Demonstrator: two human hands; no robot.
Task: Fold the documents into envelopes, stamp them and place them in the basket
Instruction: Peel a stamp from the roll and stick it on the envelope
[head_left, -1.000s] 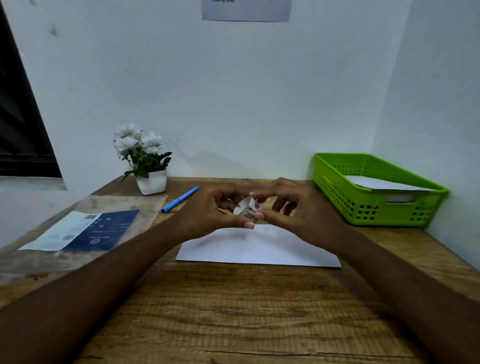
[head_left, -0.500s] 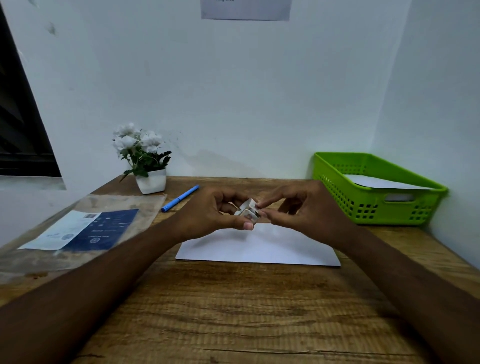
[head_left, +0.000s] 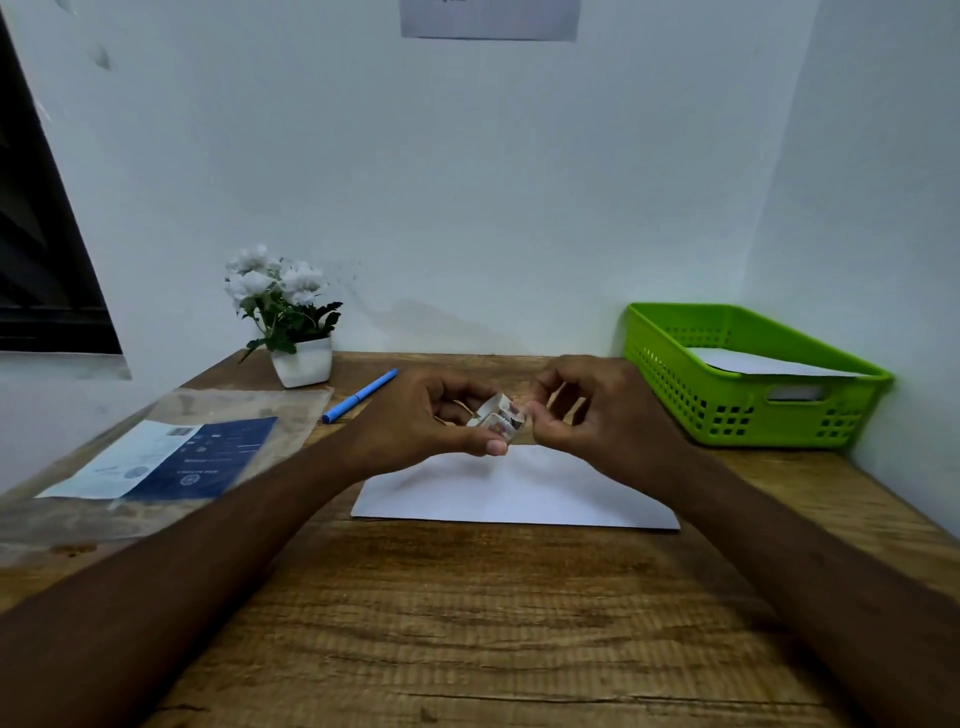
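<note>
Small stamp strip (head_left: 500, 415) pinched by left hand (head_left: 415, 423) and right hand (head_left: 602, 415), above white envelope (head_left: 519, 493); green basket (head_left: 748, 415) far right.

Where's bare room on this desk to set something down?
Bare desk spans the near edge, this side of the white envelope, and between envelope and green basket. Crowded on the left: plastic sleeve, blue pen, flower pot.

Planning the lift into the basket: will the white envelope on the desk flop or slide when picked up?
Probably light and bendy: the white envelope looks thin and lies flat. Likely hard to pinch, since no edge lifts off the wooden table; it should slide easily.
</note>
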